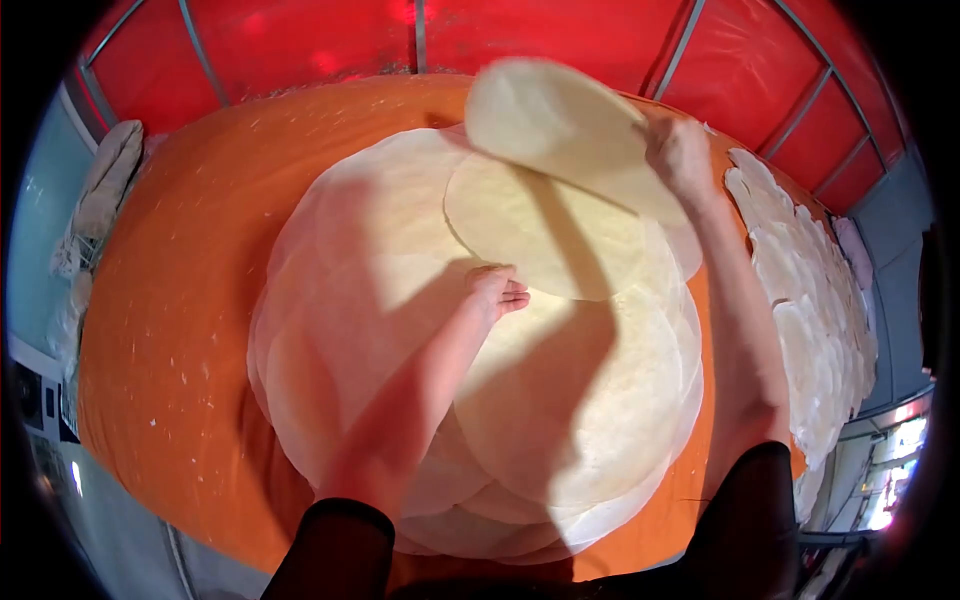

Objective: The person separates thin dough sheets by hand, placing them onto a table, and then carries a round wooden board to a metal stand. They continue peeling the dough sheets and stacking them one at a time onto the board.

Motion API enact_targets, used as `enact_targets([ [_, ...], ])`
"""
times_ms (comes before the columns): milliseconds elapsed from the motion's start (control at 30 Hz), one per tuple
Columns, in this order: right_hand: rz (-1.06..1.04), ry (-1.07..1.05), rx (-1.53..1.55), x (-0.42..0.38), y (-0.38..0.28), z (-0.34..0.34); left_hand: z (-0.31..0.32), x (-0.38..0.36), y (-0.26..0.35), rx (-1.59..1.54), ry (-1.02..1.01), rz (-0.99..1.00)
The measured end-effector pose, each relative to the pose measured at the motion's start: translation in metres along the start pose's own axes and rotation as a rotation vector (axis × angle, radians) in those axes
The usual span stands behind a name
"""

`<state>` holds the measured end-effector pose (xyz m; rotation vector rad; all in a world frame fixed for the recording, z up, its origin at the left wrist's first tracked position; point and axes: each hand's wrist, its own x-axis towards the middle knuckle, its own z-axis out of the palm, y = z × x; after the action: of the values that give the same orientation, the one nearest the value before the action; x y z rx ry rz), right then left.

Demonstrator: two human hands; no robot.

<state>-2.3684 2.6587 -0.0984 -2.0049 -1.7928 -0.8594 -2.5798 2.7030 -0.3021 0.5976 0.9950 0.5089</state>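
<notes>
Thin round pale sheets (400,230) overlap in a wide circular pile on an orange cloth. My right hand (682,158), at the upper right, has its fingers closed on the edge of one raised sheet (555,120), which hangs tilted above the back of the pile. Beneath it, another round sheet (540,225) lies flat on top. My left hand (499,290) is over the middle of the pile, beside the lower edge of that flat sheet. Its fingers are bent together, and whether anything is between them cannot be made out.
The orange cloth (170,300) covers a rounded table. More pale sheets (815,320) overlap at the right. Red panels (310,50) with metal bars stand behind. A rolled cloth bundle (108,175) and a dark-fronted device (35,395) are at the left.
</notes>
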Motion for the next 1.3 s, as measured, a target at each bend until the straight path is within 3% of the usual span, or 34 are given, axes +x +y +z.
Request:
enact_targets([
  [133,-0.207,0.205,-0.077,-0.01,-0.025,-0.041,-0.002,-0.025,-0.007,0.02,-0.031,0.182],
  [200,-0.224,0.034,-0.113,-0.048,-0.054,-0.023,-0.014,-0.059,-0.017,-0.059,-0.055,0.222],
  [233,-0.248,0.015,0.011,-0.07,-0.057,0.021,-0.023,-0.059,-0.029,-0.039,-0.042,0.242],
  [333,-0.327,-0.349,0.061,-0.13,-0.106,0.056,-0.04,-0.06,-0.049,-0.168,0.022,0.217],
  [400,-0.243,-0.331,0.112,-0.158,-0.13,0.078,-0.05,-0.05,-0.056,-0.192,-0.071,0.235],
  [500,-0.241,-0.43,0.135,-0.154,-0.15,0.057,-0.049,-0.052,-0.057,-0.209,-0.125,0.283],
  [567,-0.172,-0.386,0.161,-0.161,-0.162,0.058,-0.046,-0.055,-0.047,-0.203,-0.216,0.32],
  [667,-0.123,-0.269,0.247,-0.173,-0.161,0.064,-0.039,-0.061,-0.033,-0.159,-0.162,0.283],
  [800,-0.11,-0.177,0.374,-0.177,-0.15,0.063,-0.051,-0.052,-0.027,0.145,-0.368,0.471],
  [867,-0.102,-0.419,0.503,-0.157,-0.131,0.049,-0.056,-0.058,-0.042,0.419,0.129,0.677],
  [933,-0.191,-0.583,0.26,-0.139,-0.106,0.032,-0.078,-0.094,-0.046,0.318,0.091,0.444],
  [967,-0.231,-0.348,0.28,-0.138,-0.103,0.006,-0.085,-0.116,-0.048,0.267,0.07,0.331],
  [1067,-0.187,-0.332,0.325,-0.182,-0.102,-0.037,-0.086,-0.163,-0.058,0.076,0.036,0.073],
  [1200,-0.104,-0.62,0.489,-0.278,-0.137,-0.064,-0.109,-0.162,-0.086,-0.157,-0.17,-0.003],
  [1267,-0.28,-0.436,0.214,-0.31,-0.162,-0.071,-0.113,-0.175,-0.098,-0.285,-0.332,-0.136],
  [1300,-0.266,-0.432,0.212,-0.325,-0.166,-0.07,-0.114,-0.181,-0.103,-0.348,-0.412,-0.2],
])
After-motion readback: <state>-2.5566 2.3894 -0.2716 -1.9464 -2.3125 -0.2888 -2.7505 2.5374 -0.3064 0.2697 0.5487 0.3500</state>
